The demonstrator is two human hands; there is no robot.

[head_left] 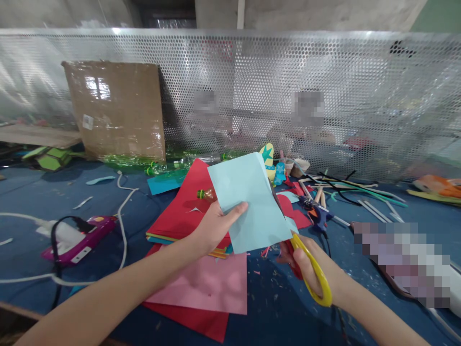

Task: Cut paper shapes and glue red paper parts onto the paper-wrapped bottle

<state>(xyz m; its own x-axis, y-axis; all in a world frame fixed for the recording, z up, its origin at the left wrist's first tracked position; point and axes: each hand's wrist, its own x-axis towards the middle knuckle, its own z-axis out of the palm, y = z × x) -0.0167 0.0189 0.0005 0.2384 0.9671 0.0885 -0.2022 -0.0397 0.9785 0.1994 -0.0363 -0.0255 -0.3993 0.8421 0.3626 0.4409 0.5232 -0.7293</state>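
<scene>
Perforated metal screen (360, 86) across twelve o'clock, paper-strewn blue tabletop (281, 312) below it.
Cardboard (118, 110) leans at ten; red sheets (171, 214) lie at nine, near a pale-blue sheet (255, 206) at the clock's centre. The left hand (216, 222) pinches it from eight, thumb on top; at four, the right hand (321, 253) curls its fingers around yellow-handled scissors (326, 297) at the sheet's corner.

The pale blue sheet (248, 206) is smooth, matt paper; the scissors (326, 299) have a smooth yellow plastic handle. The red sheets (176, 211) and pink sheet (212, 288) are matt paper too. The power strip (103, 229) is glossy magenta plastic, the panel (126, 113) brown cardboard under shiny clear film, the screen (259, 62) perforated, silvery and metal-looking
</scene>
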